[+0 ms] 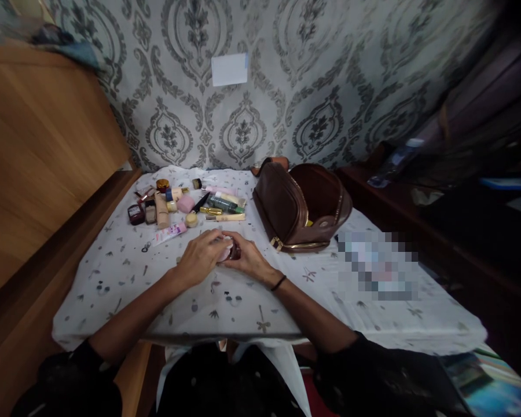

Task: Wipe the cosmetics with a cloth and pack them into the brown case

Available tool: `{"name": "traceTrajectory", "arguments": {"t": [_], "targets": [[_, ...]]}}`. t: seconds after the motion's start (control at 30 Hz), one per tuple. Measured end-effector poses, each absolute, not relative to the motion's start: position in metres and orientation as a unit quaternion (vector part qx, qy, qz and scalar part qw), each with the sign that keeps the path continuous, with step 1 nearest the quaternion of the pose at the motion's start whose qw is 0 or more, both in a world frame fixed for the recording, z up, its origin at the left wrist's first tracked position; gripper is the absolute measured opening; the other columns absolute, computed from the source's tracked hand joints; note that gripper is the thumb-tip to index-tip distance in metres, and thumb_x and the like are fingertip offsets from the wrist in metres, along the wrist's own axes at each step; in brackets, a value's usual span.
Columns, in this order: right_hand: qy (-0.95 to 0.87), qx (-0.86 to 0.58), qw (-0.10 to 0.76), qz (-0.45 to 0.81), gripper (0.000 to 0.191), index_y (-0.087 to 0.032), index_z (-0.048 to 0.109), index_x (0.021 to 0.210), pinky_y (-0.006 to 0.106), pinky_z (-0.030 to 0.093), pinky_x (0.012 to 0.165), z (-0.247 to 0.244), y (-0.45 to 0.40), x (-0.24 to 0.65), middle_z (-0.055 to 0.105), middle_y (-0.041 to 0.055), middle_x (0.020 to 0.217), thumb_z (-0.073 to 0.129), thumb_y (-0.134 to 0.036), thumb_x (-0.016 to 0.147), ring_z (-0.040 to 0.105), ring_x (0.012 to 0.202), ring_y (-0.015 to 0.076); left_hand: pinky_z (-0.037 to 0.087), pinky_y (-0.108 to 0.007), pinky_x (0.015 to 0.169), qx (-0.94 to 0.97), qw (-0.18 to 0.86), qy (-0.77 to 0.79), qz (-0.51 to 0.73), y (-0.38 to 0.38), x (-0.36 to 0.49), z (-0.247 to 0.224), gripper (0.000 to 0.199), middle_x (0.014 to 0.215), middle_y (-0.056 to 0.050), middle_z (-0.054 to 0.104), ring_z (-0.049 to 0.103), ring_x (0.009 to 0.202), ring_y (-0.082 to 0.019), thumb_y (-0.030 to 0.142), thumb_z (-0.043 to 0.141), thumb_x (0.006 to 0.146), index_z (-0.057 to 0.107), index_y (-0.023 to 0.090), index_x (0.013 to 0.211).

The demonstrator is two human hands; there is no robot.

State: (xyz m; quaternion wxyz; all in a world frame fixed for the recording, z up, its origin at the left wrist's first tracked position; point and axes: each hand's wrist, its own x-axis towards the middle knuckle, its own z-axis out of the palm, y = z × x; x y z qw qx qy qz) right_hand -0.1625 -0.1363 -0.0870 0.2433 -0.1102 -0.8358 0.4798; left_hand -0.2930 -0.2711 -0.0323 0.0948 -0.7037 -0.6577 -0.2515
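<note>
While a small container (231, 251) is held between the two hands, most of it is covered by the fingertips; only a pale, pinkish part and a darker part can be made out. It is enclosed from one side by the curled fingers of the left hand (202, 256) and from the other by those of the right hand (250, 259), with little gap left around it. Whether it is being opened, closed or merely turned cannot be told, so its handling is judged to be under way and unfinished.

Just beyond the fingers, to the left, a pink-and-white tube (170, 233) and a round yellow jar (191, 220) are laid out. Farther beyond them, other cosmetics are grouped, among them a beige tube (162, 209) and a pink rounded piece (185, 203); these appear to be already set out. To the right of the fingers, a brown bag (275, 202) is left unzipped on the patterned cloth (186, 315); how much remains inside is not shown.
</note>
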Motion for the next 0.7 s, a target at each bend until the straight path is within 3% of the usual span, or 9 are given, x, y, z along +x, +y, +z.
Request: {"name": "traceTrajectory", "arguments": {"t": [0.1, 0.23, 0.33, 0.53, 0.7], "targets": [[-0.827, -0.104, 0.240, 0.498, 0.074, -0.021, 0.052, 0.136, 0.033, 0.053, 0.083, -0.091, -0.133, -0.164, 0.068, 0.0063, 0.112, 0.081, -0.032, 0.069, 0.065, 0.094, 0.0212, 0.053, -0.030, 0.082, -0.744, 0.091, -0.617, -0.238, -0.282, -0.294, -0.039, 0.029, 0.112, -0.006, 0.063, 0.060, 0.103, -0.021, 0.012, 0.048, 0.096, 0.070, 0.026, 0.110], [-0.808, -0.106, 0.225, 0.534, 0.074, -0.020, 0.051, 0.136, 0.032, 0.053, 0.078, -0.095, -0.130, -0.164, 0.066, 0.0021, 0.096, 0.081, -0.033, 0.069, 0.062, 0.085, 0.0188, 0.054, -0.029, 0.077, -0.767, 0.083, -0.605, -0.195, -0.296, -0.301, -0.052, 0.032, 0.113, -0.006, 0.062, 0.058, 0.103, -0.021, 0.007, 0.050, 0.092, 0.071, 0.026, 0.106], [-0.794, -0.102, 0.218, 0.558, 0.076, -0.022, 0.051, 0.134, 0.032, 0.053, 0.080, -0.096, -0.129, -0.165, 0.066, 0.0021, 0.099, 0.084, -0.035, 0.067, 0.062, 0.087, 0.0186, 0.054, -0.031, 0.083, -0.764, 0.062, -0.614, -0.188, -0.303, -0.312, -0.059, 0.036, 0.115, -0.006, 0.062, 0.057, 0.104, -0.021, 0.002, 0.051, 0.090, 0.073, 0.026, 0.104], [-0.786, -0.106, 0.220, 0.568, 0.079, -0.023, 0.053, 0.133, 0.031, 0.053, 0.080, -0.096, -0.130, -0.167, 0.067, 0.0031, 0.102, 0.087, -0.034, 0.063, 0.063, 0.088, 0.0188, 0.053, -0.035, 0.089, -0.744, 0.055, -0.625, -0.229, -0.306, -0.337, -0.068, 0.037, 0.119, -0.007, 0.063, 0.058, 0.107, -0.021, 0.000, 0.049, 0.087, 0.075, 0.024, 0.100], [-0.801, -0.109, 0.219, 0.547, 0.078, -0.023, 0.054, 0.133, 0.030, 0.053, 0.078, -0.095, -0.130, -0.167, 0.067, 0.0022, 0.100, 0.086, -0.031, 0.062, 0.063, 0.088, 0.0184, 0.053, -0.034, 0.088, -0.680, 0.056, -0.670, -0.293, -0.297, -0.349, -0.075, 0.035, 0.111, -0.005, 0.065, 0.063, 0.101, -0.019, 0.003, 0.048, 0.089, 0.076, 0.023, 0.094]]}}
